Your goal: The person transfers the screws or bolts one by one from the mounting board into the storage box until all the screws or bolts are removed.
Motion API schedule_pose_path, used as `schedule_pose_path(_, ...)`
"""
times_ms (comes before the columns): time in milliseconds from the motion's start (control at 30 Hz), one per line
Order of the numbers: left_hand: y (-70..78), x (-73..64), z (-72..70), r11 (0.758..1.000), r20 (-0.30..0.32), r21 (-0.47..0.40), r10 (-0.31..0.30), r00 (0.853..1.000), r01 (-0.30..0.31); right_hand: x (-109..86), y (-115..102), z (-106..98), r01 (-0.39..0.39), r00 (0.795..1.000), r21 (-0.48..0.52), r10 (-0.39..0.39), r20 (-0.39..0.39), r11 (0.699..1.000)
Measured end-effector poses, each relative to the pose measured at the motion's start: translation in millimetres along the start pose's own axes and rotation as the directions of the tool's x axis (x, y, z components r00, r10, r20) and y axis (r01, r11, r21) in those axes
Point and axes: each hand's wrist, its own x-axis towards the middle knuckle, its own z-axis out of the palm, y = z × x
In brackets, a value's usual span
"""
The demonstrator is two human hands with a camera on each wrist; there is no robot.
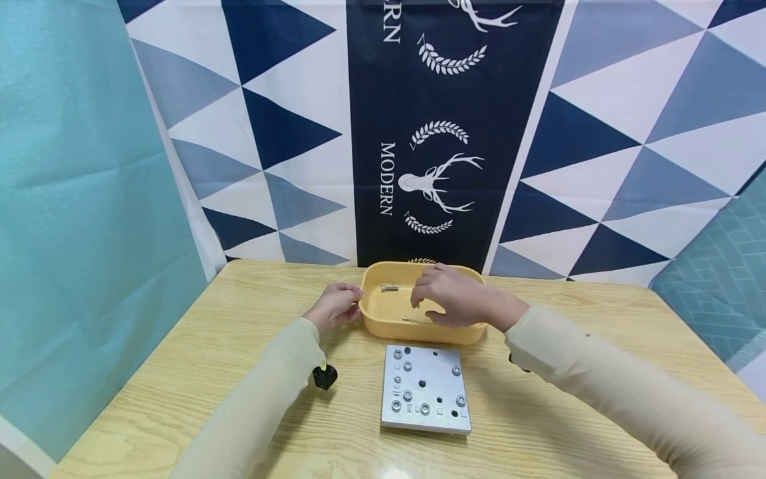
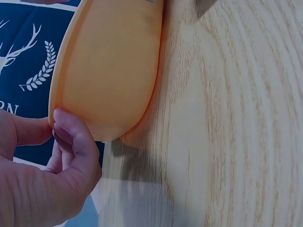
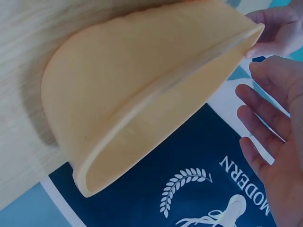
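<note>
My left hand pinches the left rim of a yellow plastic bin, thumb on one side of the rim and fingertips on the other in the left wrist view. Over the right part of the bin hovers my right hand, fingers loosely bent and spread apart. The right wrist view shows nothing held between those fingers. Inside the bin lie a socket-head screw at the back left and a thinner screw near the front wall, partly hidden.
In front of the bin, a silver metal plate with several socket-head screws and holes lies on the wooden table. A small black object sits beside my left forearm. Behind the table hangs a patterned cloth.
</note>
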Motion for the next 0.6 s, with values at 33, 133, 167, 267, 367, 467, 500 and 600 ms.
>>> schedule_pose_path(33,0.5,-0.4,-0.1,1.000,-0.001,0.001,-0.004,1.000,0.004,-0.6,-1.4,0.8,0.008,1.000,0.002,-0.008,-0.009,1.000)
schedule_pose_path(133,1.1,-1.3,-0.4,1.000,-0.006,0.005,-0.013,1.000,0.013,-2.2,-5.4,3.0,0.041,0.998,0.005,-0.040,-0.045,0.999)
schedule_pose_path(167,1.4,-1.5,-0.4,1.000,-0.007,0.007,-0.015,1.000,0.015,-2.5,-6.7,3.8,0.052,0.997,0.001,-0.052,-0.058,0.999)
schedule_pose_path(267,2.2,-1.9,-0.2,1.000,-0.008,0.008,-0.019,1.000,0.019,-3.5,-10.6,6.5,0.078,0.994,-0.008,-0.078,-0.081,0.997)
schedule_pose_path(367,2.8,-2.3,-0.2,1.000,-0.008,0.010,-0.021,1.000,0.021,-4.4,-15.9,8.8,0.081,0.994,0.000,-0.081,-0.079,0.997)
schedule_pose_path(467,3.0,-2.5,0.1,1.000,-0.009,0.006,-0.023,1.000,0.023,-5.5,-22.0,10.9,0.080,0.994,0.005,-0.080,-0.069,0.997)
schedule_pose_path(500,2.9,-2.7,0.1,1.000,-0.010,0.006,-0.021,1.000,0.022,-5.7,-24.5,11.6,0.082,0.994,0.005,-0.082,-0.071,0.997)
schedule_pose_path(600,2.1,-2.8,0.5,1.000,-0.011,0.003,-0.015,1.000,0.015,-6.5,-29.7,15.3,0.096,0.992,-0.006,-0.096,-0.080,0.995)
